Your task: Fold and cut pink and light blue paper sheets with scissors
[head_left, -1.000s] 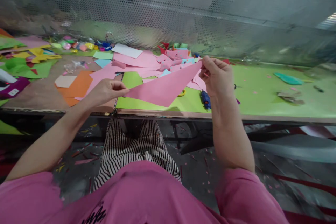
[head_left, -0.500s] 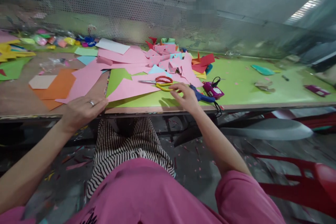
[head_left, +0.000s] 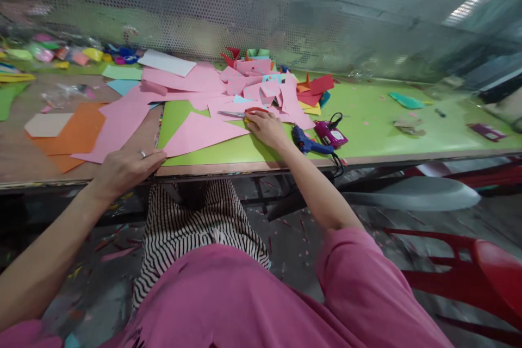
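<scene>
- Grip, right hand (head_left: 266, 126): fingers are curling over the handles of the scissors (head_left: 235, 115). Because the hand is hiding most of the loops, whether this grip is fully closing on them cannot be told.
- Grip, left hand (head_left: 128, 168): fingertips are pinching the near-left corner of the pink sheet (head_left: 204, 133), leaving most of its face uncovered.
- Sheet position: the sheet is lying on the green part of the counter (head_left: 367, 119), in front of the person, with its pointed right end sitting just beside the right hand.
- Scissors position: the blades are pointing left, away from the right hand, and are resting by the front of the pink scraps (head_left: 244, 86).
- Step, as judged: the right hand is apparently securing the scissors while the left hand is steadying the sheet.
- Handling, scissors: a sound hold is depending on thumb and fingers seating in separate loops, with the blades staying together during any lift.
- Handling, sheet: light corner pressure is likely sufficing; a hard pinch is risking a crease, since the paper is looking thin.
- Clearance, left: loose orange paper (head_left: 84, 130) is lying beyond the left hand, so a wide sweep is risking disturbance.
- Clearance, right: the glue gun (head_left: 304, 140) is lying near the right forearm, with the purple box (head_left: 329, 134) standing just beyond it; a low elbow is risking contact.
</scene>
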`<state>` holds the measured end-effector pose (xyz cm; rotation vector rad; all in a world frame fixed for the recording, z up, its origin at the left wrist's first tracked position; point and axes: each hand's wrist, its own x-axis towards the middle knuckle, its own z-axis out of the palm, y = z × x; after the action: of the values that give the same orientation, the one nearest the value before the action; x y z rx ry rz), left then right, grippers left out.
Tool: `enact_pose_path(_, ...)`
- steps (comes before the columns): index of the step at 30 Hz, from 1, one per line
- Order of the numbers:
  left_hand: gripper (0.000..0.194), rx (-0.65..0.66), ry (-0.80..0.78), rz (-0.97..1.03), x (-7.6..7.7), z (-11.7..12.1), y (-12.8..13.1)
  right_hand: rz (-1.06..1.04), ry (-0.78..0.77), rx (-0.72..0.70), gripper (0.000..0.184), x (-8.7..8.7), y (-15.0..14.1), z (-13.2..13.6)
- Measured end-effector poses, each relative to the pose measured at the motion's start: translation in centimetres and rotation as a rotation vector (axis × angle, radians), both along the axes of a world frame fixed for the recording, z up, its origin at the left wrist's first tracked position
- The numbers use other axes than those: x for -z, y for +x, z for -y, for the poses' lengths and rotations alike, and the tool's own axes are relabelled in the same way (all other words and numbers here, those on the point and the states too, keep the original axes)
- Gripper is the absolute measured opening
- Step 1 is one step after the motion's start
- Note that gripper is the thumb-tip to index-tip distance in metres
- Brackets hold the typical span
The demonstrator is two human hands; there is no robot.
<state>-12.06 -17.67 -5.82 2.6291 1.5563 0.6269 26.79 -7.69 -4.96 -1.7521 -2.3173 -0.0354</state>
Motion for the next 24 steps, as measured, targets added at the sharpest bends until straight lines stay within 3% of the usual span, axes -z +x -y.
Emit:
enact_pose_path(1, 0.036, -0.016, 0.040, -0.094, 0.1, -0.1, 0.0, -0.008, 0.031, -0.015, 0.046, -0.3, -0.4, 0.6)
enact_pose_path(3, 0.043, -0.039, 0.115, -0.261, 0.4, -0.1, -0.3, -0.039, 0.064, -0.179, 0.046, -0.6, -1.5, 2.0)
enact_pose_path(5, 0.046, -0.040, 0.115, -0.296, 0.7, -0.2, -0.6, -0.067, 0.018, -0.377, 0.039, -0.4, -2.6, 3.5)
enact_pose_path(7, 0.047, -0.032, 0.078, -0.259, 0.9, -0.3, -1.1, -0.071, 0.003, -0.456, 0.032, 0.2, -3.6, 4.8)
enact_pose_path(12, 0.044, 0.013, -0.109, -0.026, 0.1, -0.4, -1.3, 0.039, 0.105, -0.455, 0.038, 1.3, -4.4, 6.3)
enact_pose_path(17, 0.040, -0.112, -0.308, 0.168, -1.4, 0.0, 0.0, 0.113, 0.168, -0.479, 0.037, 1.1, -4.7, 7.0)
enact_pose_path(20, 0.039, -0.165, -0.423, 0.262, -1.5, 0.1, 0.1, 0.157, 0.222, -0.489, 0.034, 1.0, -5.0, 7.2)
enact_pose_path(22, 0.035, -0.137, -0.421, 0.283, -1.2, 0.1, -0.1, 0.223, 0.275, -0.513, 0.035, 1.0, -5.2, 7.2)
enact_pose_path(24, 0.029, -0.077, -0.260, 0.264, -0.9, 0.0, -0.3, 0.282, 0.332, -0.538, 0.037, 1.0, -5.4, 7.4)
